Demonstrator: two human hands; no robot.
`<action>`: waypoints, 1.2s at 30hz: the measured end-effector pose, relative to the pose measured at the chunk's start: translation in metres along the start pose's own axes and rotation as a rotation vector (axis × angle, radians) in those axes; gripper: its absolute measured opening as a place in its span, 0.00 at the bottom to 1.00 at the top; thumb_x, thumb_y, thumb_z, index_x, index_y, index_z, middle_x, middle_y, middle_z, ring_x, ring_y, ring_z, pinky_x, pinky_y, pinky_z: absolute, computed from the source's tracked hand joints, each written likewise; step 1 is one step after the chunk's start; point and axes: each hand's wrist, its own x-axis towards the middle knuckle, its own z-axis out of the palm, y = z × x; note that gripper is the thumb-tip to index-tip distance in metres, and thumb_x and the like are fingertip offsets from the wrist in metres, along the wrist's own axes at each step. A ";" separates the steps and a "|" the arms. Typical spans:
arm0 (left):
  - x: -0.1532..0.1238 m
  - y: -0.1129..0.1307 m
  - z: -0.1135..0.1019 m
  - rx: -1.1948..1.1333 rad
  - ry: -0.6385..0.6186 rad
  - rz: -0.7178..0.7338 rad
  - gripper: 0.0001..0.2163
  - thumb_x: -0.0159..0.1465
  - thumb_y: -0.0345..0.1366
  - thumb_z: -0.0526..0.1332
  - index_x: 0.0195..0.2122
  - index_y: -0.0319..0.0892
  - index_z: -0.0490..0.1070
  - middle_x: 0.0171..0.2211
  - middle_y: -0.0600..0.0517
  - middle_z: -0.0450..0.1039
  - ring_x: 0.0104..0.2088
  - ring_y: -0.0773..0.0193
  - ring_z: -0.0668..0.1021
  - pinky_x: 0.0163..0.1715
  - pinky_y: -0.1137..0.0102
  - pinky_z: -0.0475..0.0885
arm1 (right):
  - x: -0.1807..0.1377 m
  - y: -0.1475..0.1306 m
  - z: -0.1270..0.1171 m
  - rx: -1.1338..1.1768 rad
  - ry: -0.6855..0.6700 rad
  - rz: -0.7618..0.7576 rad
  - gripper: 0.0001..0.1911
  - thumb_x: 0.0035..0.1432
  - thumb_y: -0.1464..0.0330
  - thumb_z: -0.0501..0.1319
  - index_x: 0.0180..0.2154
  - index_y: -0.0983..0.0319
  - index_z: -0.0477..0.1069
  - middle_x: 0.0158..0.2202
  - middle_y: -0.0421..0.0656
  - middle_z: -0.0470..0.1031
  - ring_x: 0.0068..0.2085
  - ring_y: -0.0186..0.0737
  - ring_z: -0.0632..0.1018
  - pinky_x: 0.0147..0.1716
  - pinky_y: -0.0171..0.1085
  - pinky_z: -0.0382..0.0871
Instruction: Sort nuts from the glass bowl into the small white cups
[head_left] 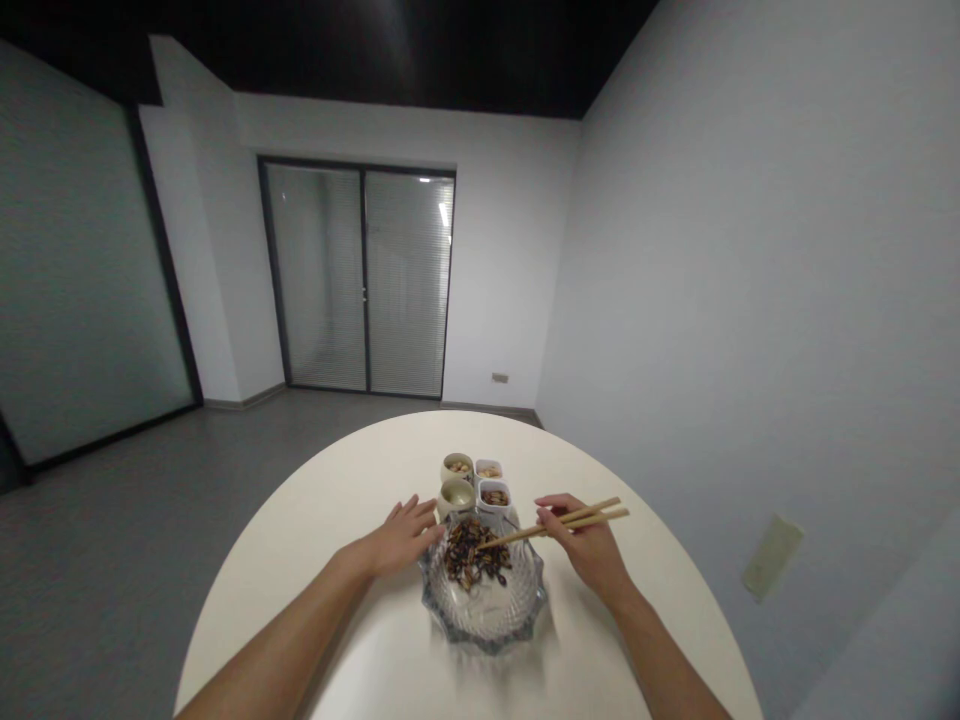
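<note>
A pair of wooden chopsticks point(577, 519) is gripped in my right hand point(592, 550), to the right of a scalloped clear glass bowl point(487, 625). Their tips reach down to a heap of small dark brown and tan pieces point(472, 555) in the bowl; whether they pinch a piece is too small to tell. My left hand point(405, 537) rests at the bowl's left rim with fingers spread, holding nothing. Just behind the bowl sit a pale green cup point(456, 497) and a white square dish point(495, 497) with brown pieces in it.
Behind those stand another cup point(457, 467) with pale pieces and a second white dish point(489, 469) with light pieces. Everything is on a round cream table point(322, 500). A white wall point(750, 300) runs along the right, and glass doors point(364, 280) are at the back.
</note>
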 end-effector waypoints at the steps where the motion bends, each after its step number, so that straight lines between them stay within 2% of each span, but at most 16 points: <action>1: 0.000 -0.001 0.001 -0.007 0.005 0.003 0.26 0.73 0.56 0.39 0.68 0.55 0.55 0.70 0.52 0.45 0.69 0.43 0.44 0.64 0.44 0.40 | 0.000 0.001 0.000 0.010 0.003 0.004 0.17 0.57 0.54 0.64 0.38 0.61 0.78 0.27 0.43 0.78 0.31 0.43 0.80 0.30 0.39 0.76; 9: 0.001 -0.002 0.002 0.011 0.020 -0.002 0.25 0.74 0.53 0.41 0.63 0.49 0.65 0.70 0.48 0.48 0.69 0.43 0.46 0.64 0.45 0.41 | 0.002 0.008 -0.002 0.024 0.019 0.009 0.17 0.58 0.54 0.64 0.38 0.61 0.77 0.28 0.43 0.77 0.31 0.43 0.81 0.30 0.39 0.77; 21: 0.002 -0.003 0.002 0.024 0.015 -0.005 0.26 0.74 0.54 0.40 0.64 0.49 0.63 0.70 0.48 0.47 0.69 0.43 0.46 0.64 0.45 0.42 | 0.001 0.006 0.000 0.050 -0.003 0.039 0.16 0.57 0.56 0.64 0.38 0.62 0.77 0.25 0.42 0.77 0.31 0.44 0.81 0.29 0.38 0.77; 26: 0.002 -0.002 0.002 0.019 0.011 0.002 0.25 0.74 0.52 0.41 0.63 0.48 0.64 0.70 0.47 0.47 0.69 0.42 0.46 0.64 0.44 0.41 | 0.002 0.004 0.001 0.081 0.027 0.036 0.14 0.56 0.57 0.66 0.37 0.61 0.78 0.25 0.41 0.76 0.29 0.42 0.81 0.27 0.37 0.77; 36: 0.001 -0.003 0.002 0.019 0.014 0.015 0.24 0.75 0.53 0.40 0.62 0.49 0.66 0.70 0.49 0.48 0.69 0.43 0.46 0.63 0.44 0.41 | -0.001 0.006 0.002 0.125 0.105 -0.060 0.12 0.56 0.59 0.67 0.35 0.60 0.80 0.28 0.44 0.80 0.29 0.42 0.81 0.29 0.37 0.78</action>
